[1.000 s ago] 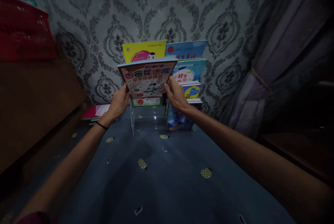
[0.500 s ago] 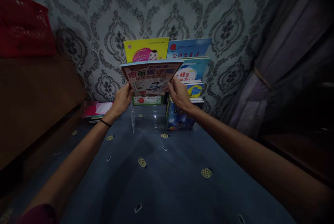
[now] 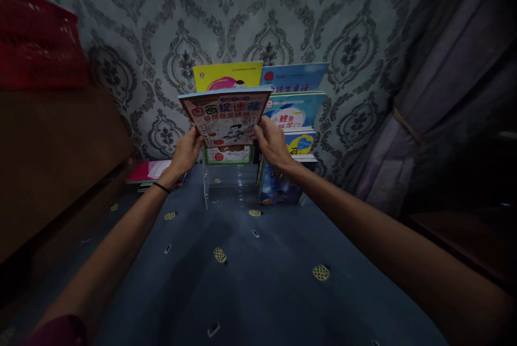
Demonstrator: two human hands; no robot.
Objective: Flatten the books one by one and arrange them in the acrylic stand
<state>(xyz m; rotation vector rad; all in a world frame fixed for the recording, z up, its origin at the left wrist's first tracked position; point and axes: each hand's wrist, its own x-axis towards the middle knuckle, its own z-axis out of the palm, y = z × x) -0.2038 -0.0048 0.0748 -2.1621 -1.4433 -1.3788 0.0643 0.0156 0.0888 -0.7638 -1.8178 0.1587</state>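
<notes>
A picture book (image 3: 228, 114) with a brown-edged cover is held up by its two sides, its top leaning toward me. My left hand (image 3: 187, 151) pinches its lower left edge, and my right hand (image 3: 271, 141) grips the lower right edge. Behind it stands a clear stepped rack (image 3: 205, 187). A yellow book (image 3: 228, 72) shows at the rack's top left, and a green-bordered book (image 3: 228, 156) shows just below the held one. On the right side are a blue book (image 3: 297, 75), a light-blue book (image 3: 301, 109), a yellow-and-blue book (image 3: 302, 143) and a dark blue book (image 3: 278, 187).
The rack stands on a dark blue patterned cloth (image 3: 266, 281) against a papered wall. A low pile of books (image 3: 139, 171) lies to its left. Further left, a red bag (image 3: 40, 39) sits on a brown box (image 3: 60, 157). A tied curtain (image 3: 388, 163) hangs at right.
The held book has shifted slightly left, and its cover now tilts more into view, covering more of the yellow book. Both hands keep hold of it.
</notes>
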